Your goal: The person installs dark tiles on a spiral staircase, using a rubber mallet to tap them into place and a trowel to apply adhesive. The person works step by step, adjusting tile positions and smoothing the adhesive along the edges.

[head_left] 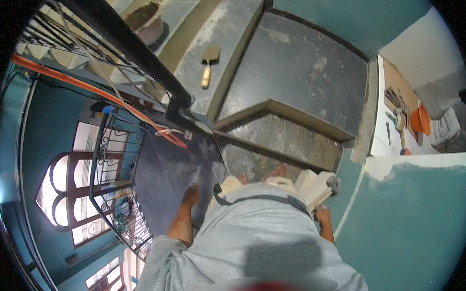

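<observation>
My left hand hangs beside my left leg above the dark tiled landing. Its fingers point down and loosely forward, and nothing shows in them. At my right hip, my right hand is closed, its fingers curled by a small dark piece that I cannot make out. Just ahead of it, a cream pouch-like thing hangs at my side, with a rounded grey tool end at its edge. A dark strap crosses my waist. Up the stairs, a trowel with a pale handle lies on a tread.
A bucket of mortar stands higher on the stairs. A black railing and an orange hose run along the left. On a white ledge at right lie hand tools, an orange bowl and a white sack.
</observation>
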`<state>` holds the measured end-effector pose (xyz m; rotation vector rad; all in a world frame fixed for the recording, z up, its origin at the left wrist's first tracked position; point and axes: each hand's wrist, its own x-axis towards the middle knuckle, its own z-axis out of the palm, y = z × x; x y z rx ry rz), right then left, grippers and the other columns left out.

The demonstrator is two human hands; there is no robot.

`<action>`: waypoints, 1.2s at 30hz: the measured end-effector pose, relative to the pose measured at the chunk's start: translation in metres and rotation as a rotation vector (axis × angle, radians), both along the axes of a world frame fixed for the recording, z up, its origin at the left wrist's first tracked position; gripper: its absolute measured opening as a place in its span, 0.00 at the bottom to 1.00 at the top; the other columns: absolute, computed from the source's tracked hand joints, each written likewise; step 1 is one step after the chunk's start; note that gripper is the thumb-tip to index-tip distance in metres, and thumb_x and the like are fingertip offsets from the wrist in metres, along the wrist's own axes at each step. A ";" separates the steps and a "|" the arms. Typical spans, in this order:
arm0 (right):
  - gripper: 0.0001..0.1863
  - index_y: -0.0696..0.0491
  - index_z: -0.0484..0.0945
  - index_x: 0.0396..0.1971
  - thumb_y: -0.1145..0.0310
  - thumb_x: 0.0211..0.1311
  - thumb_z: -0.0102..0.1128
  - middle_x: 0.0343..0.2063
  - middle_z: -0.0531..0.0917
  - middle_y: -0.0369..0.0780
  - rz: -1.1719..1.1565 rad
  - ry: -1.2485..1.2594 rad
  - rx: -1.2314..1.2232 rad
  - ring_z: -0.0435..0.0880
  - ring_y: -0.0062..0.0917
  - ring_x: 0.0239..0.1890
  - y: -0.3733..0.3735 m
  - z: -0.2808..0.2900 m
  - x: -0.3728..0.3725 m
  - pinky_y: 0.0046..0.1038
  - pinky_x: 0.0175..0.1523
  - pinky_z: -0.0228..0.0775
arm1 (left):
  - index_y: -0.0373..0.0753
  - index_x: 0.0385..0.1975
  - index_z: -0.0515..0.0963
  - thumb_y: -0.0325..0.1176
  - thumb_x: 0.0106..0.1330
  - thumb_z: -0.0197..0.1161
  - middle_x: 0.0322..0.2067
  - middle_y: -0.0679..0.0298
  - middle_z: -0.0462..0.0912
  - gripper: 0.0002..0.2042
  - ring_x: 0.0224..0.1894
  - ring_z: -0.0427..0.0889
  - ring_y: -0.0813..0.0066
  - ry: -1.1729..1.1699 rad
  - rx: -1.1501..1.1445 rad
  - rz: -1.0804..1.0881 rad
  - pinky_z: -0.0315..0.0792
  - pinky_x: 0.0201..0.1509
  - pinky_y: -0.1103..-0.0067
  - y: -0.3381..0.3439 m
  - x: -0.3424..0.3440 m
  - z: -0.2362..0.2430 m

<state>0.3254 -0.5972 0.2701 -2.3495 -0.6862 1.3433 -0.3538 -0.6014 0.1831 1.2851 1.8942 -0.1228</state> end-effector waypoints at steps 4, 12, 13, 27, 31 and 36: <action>0.16 0.63 0.84 0.41 0.63 0.68 0.61 0.30 0.87 0.48 0.120 -0.071 -0.070 0.87 0.30 0.28 0.008 0.009 -0.008 0.34 0.31 0.76 | 0.32 0.64 0.69 0.41 0.76 0.43 0.61 0.41 0.76 0.24 0.63 0.76 0.43 0.024 -0.006 -0.129 0.69 0.67 0.57 0.006 -0.007 0.007; 0.21 0.63 0.84 0.45 0.58 0.66 0.62 0.35 0.88 0.54 0.140 -0.003 -0.151 0.88 0.44 0.40 0.024 0.008 0.003 0.43 0.46 0.77 | 0.29 0.60 0.73 0.38 0.79 0.36 0.62 0.43 0.76 0.23 0.65 0.74 0.43 0.047 -0.008 0.074 0.66 0.70 0.58 0.014 0.022 0.054; 0.22 0.63 0.84 0.45 0.57 0.66 0.63 0.35 0.88 0.54 0.229 -0.088 -0.134 0.88 0.46 0.40 0.030 0.002 0.008 0.44 0.48 0.76 | 0.29 0.60 0.73 0.37 0.79 0.36 0.62 0.43 0.76 0.23 0.65 0.74 0.44 0.049 -0.055 0.043 0.66 0.70 0.58 0.017 0.024 0.057; 0.18 0.60 0.84 0.41 0.59 0.64 0.63 0.36 0.88 0.50 0.668 -0.183 -0.105 0.87 0.42 0.38 0.216 -0.040 0.048 0.41 0.45 0.77 | 0.31 0.72 0.61 0.44 0.79 0.47 0.72 0.42 0.63 0.29 0.74 0.62 0.45 0.035 1.097 0.583 0.58 0.76 0.64 0.216 0.077 0.281; 0.24 0.63 0.82 0.44 0.54 0.66 0.61 0.45 0.84 0.59 0.986 -0.278 0.156 0.82 0.58 0.51 0.300 -0.032 0.007 0.47 0.56 0.73 | 0.37 0.69 0.69 0.34 0.70 0.59 0.72 0.47 0.65 0.27 0.73 0.66 0.50 0.375 1.321 0.119 0.58 0.76 0.63 0.279 0.071 0.406; 0.32 0.61 0.76 0.61 0.51 0.68 0.60 0.56 0.80 0.60 1.137 -0.246 0.406 0.78 0.55 0.59 0.396 0.010 -0.105 0.46 0.62 0.71 | 0.47 0.66 0.76 0.39 0.69 0.60 0.72 0.53 0.68 0.24 0.74 0.65 0.54 0.671 1.407 -0.295 0.55 0.77 0.57 0.332 0.037 0.496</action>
